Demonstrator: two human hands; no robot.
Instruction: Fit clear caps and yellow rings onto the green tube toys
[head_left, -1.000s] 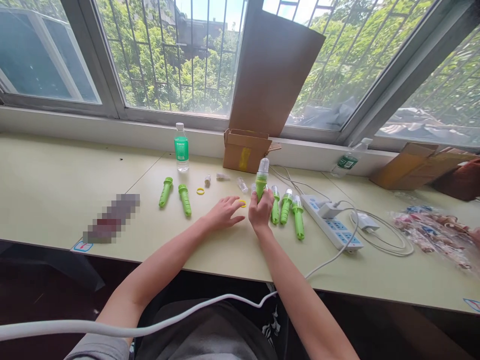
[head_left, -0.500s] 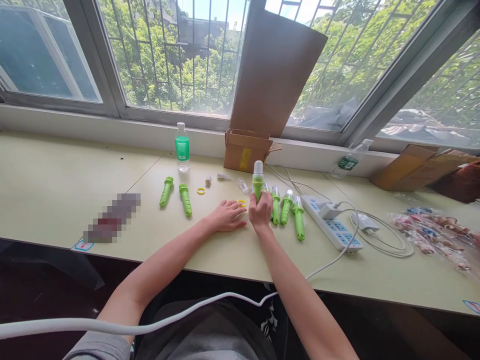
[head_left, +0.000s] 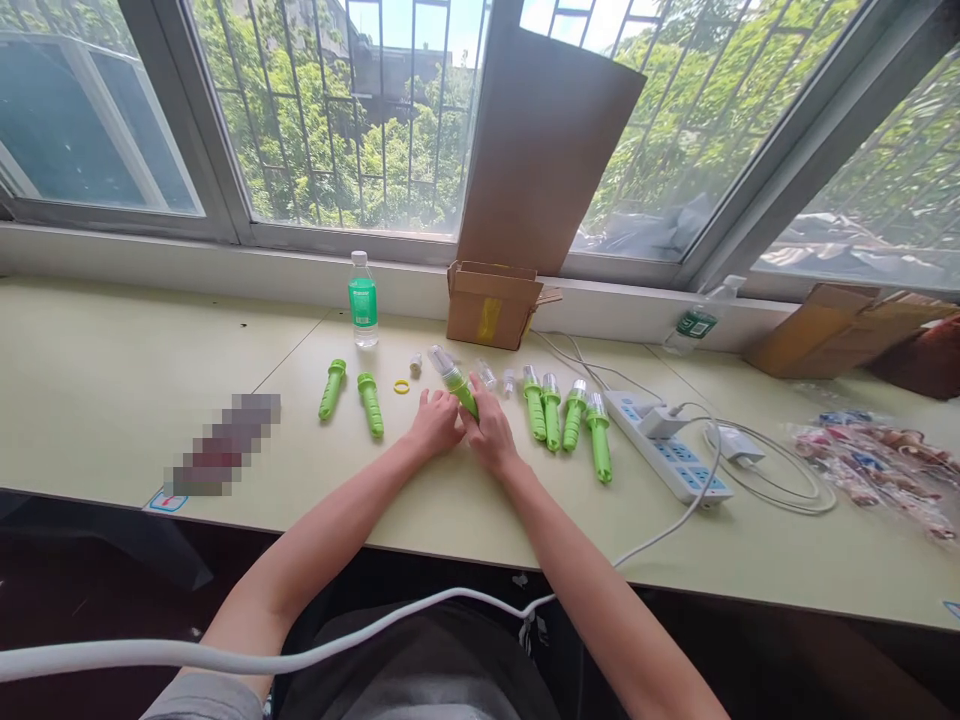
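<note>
My right hand [head_left: 493,437] is closed around a green flashlight-like stick [head_left: 463,392] with a clear cap, which tilts up to the left. Close against its lower part is my left hand [head_left: 436,424], fingers curled; what they hold, if anything, is hidden. To the left lie two green sticks without clear caps, a near one [head_left: 370,405] and a far one [head_left: 332,389]. A yellow ring [head_left: 402,386] rests beyond my left hand. Several capped green sticks [head_left: 575,412] stand in a row to the right. Loose clear caps [head_left: 487,375] lie behind my hands.
A water bottle [head_left: 363,302] and a small cardboard box [head_left: 491,308] stand by the window. On the right are a power strip [head_left: 667,447] with cables, and bagged small items [head_left: 870,460]. A white cable [head_left: 337,630] crosses in front of my body.
My right hand has moved left and lowered the capped stick from upright to tilted. My left hand has gone from flat to curled, and the yellow ring beside it no longer shows.
</note>
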